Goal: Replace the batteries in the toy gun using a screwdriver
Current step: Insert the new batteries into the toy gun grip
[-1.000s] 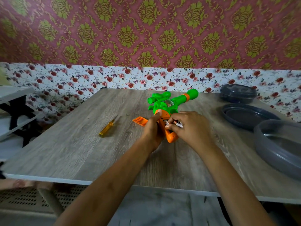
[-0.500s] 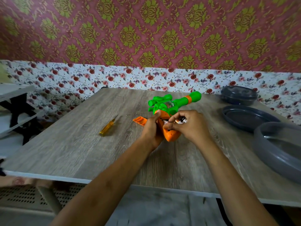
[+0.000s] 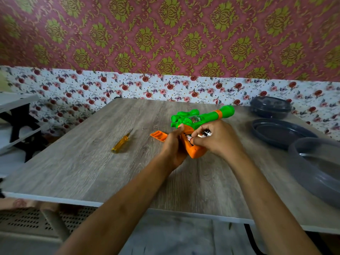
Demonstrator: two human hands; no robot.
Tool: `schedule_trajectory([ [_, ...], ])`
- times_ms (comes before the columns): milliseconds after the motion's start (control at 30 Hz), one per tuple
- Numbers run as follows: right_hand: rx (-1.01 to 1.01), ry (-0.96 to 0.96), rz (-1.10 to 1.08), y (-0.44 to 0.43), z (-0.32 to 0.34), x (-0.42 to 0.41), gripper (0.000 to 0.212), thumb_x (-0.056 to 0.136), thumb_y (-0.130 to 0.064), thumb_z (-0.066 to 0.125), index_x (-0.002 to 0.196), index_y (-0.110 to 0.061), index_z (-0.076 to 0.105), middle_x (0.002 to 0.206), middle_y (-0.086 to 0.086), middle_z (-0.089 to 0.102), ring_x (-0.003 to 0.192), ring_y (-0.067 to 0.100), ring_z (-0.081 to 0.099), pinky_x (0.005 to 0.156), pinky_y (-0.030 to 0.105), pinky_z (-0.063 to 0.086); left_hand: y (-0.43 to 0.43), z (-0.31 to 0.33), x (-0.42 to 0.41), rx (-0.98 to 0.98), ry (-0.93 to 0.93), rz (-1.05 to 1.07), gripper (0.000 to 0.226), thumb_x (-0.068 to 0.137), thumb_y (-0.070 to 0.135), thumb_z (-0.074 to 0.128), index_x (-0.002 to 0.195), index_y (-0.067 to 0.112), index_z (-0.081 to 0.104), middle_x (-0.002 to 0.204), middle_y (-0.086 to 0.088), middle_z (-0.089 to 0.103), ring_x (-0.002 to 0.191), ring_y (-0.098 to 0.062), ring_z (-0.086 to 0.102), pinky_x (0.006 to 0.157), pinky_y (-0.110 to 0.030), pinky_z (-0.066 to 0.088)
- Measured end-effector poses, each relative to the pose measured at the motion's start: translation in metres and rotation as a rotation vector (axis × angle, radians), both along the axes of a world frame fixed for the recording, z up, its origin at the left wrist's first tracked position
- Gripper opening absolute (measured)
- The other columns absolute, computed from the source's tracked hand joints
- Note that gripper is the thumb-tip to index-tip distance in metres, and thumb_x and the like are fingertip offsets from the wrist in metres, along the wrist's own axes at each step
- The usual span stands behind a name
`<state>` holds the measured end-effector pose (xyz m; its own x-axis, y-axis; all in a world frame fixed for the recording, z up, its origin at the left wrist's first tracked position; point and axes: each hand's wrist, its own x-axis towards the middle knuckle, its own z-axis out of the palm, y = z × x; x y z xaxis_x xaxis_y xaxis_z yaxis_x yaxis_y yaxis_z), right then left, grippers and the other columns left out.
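- The grey wood-grain table (image 3: 92, 172) fills the middle of the scene, with its far edge against a flowered wall.
- A large translucent grey basin (image 3: 303, 173) sits at the near right of the table and is cut off by the frame edge.
- A dark plate (image 3: 279, 133) lies just beyond the basin, on the right.
- A dark lidded container (image 3: 270, 107) stands at the far right corner, behind the plate.
- The toy gun (image 3: 207, 115) is near the centre of the table, slightly to the right. Its green barrel points far and right, and its orange grip points toward the near edge.
- The left hand (image 3: 173, 146) grips the orange grip from the left side, fingers curled round it and the thumb lying along the top.
- The right hand (image 3: 219, 140) comes in from the right with its fingers bent, pinching the batteries over the open side of the grip.
- A yellow-handled screwdriver (image 3: 122, 142) lies loose on the table, well to the left of the gun, with its tip pointing far.
- An orange battery cover (image 3: 158, 135) lies flat on the table just left of the left hand.
- The batteries (image 3: 206, 133) show between the right fingertips. How many there are cannot be told.
- A tiny screw (image 3: 143, 128) lies on the table between the screwdriver tip and the cover.
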<state>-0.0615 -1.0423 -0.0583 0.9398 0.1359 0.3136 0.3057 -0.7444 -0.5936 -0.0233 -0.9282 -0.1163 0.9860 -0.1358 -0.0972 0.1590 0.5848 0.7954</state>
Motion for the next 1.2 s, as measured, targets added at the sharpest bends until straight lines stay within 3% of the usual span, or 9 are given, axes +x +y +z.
schedule_trajectory([
  [100, -0.034, -0.035, -0.046, 0.002, 0.001, 0.002, 0.009, 0.068, -0.027, 0.076, 0.069, -0.025, 0.068, 0.084, -0.002, 0.067, 0.087, 0.018, 0.061, 0.068, 0.029, 0.045, 0.001, -0.002, 0.002, -0.007, 0.029, 0.034, 0.031, 0.1, 0.029, 0.035, 0.086, 0.007, 0.053, 0.084, -0.013, 0.057, 0.075, -0.022, 0.059, 0.075, -0.037, 0.047],
  [167, -0.078, -0.011, -0.085, 0.003, 0.0, 0.006, 0.01, 0.067, -0.025, 0.076, 0.068, -0.024, 0.066, 0.082, -0.001, 0.066, 0.087, 0.02, 0.061, 0.067, 0.027, 0.043, 0.001, -0.003, 0.003, 0.01, 0.035, 0.04, 0.032, 0.1, 0.029, 0.036, 0.082, 0.008, 0.053, 0.079, -0.012, 0.053, 0.072, -0.021, 0.056, 0.073, -0.035, 0.045],
  [300, -0.153, 0.043, -0.168, 0.009, -0.012, 0.016, 0.009, 0.069, -0.022, 0.071, 0.073, -0.022, 0.064, 0.093, 0.004, 0.068, 0.094, 0.025, 0.063, 0.07, 0.028, 0.043, -0.006, -0.004, 0.0, 0.057, 0.045, -0.042, 0.035, 0.101, 0.028, 0.035, 0.089, 0.005, 0.059, 0.071, -0.009, 0.069, 0.069, -0.017, 0.066, 0.07, -0.031, 0.05],
  [600, -0.16, -0.095, -0.228, 0.015, -0.02, 0.021, 0.011, 0.073, -0.027, 0.068, 0.08, -0.021, 0.061, 0.091, 0.004, 0.067, 0.092, 0.026, 0.06, 0.065, 0.028, 0.037, -0.003, 0.0, -0.001, 0.044, 0.038, -0.023, 0.036, 0.101, 0.029, 0.033, 0.093, 0.005, 0.057, 0.071, -0.008, 0.072, 0.065, -0.015, 0.069, 0.075, -0.031, 0.05],
  [700, 0.165, 0.042, -0.059, 0.006, -0.019, 0.026, 0.01, 0.073, -0.021, 0.073, 0.072, -0.018, 0.063, 0.073, -0.001, 0.067, 0.073, 0.015, 0.062, 0.059, 0.025, 0.044, -0.003, 0.001, -0.002, 0.025, 0.032, -0.011, 0.033, 0.101, 0.028, 0.033, 0.096, 0.005, 0.055, 0.088, -0.013, 0.067, 0.081, -0.02, 0.065, 0.08, -0.033, 0.05],
  [800, 0.771, 0.283, 0.002, -0.012, -0.014, 0.027, 0.017, 0.086, -0.02, 0.057, 0.071, -0.012, 0.058, 0.055, -0.007, 0.049, 0.032, 0.001, 0.035, 0.032, 0.015, 0.025, -0.004, 0.004, -0.004, -0.049, 0.017, -0.015, 0.03, 0.101, 0.027, 0.034, 0.099, 0.005, 0.055, 0.096, -0.017, 0.062, 0.086, -0.028, 0.061, 0.085, -0.039, 0.046],
  [900, 1.163, 0.482, 0.061, -0.029, -0.02, 0.028, 0.03, 0.085, -0.02, 0.033, 0.073, -0.006, 0.057, 0.058, -0.002, 0.04, 0.028, 0.003, 0.025, 0.031, 0.01, 0.015, -0.003, 0.001, -0.001, -0.045, -0.017, -0.017, 0.031, 0.101, 0.028, 0.035, 0.098, 0.005, 0.055, 0.095, -0.019, 0.063, 0.086, -0.03, 0.061, 0.086, -0.041, 0.046],
  [1033, 1.362, 0.474, 0.09, -0.034, -0.041, 0.026, 0.028, 0.06, -0.018, 0.036, 0.073, -0.002, 0.054, 0.062, 0.002, 0.038, 0.027, 0.005, 0.028, 0.031, 0.008, 0.016, -0.002, -0.002, 0.003, -0.041, -0.021, -0.026, 0.032, 0.1, 0.031, 0.036, 0.108, 0.006, 0.054, 0.085, -0.017, 0.07, 0.088, -0.032, 0.062, 0.081, -0.042, 0.049],
  [1200, 1.366, 0.435, 0.064, -0.036, -0.042, 0.029, 0.03, 0.09, -0.007, 0.033, 0.088, -0.007, 0.063, 0.066, 0.0, 0.051, 0.043, 0.006, 0.042, 0.037, 0.014, 0.033, -0.001, -0.002, 0.002, -0.035, -0.022, -0.017, 0.038, 0.1, 0.03, 0.036, 0.126, 0.005, 0.045, 0.1, -0.019, 0.063, 0.09, -0.032, 0.062, 0.078, -0.042, 0.049],
])
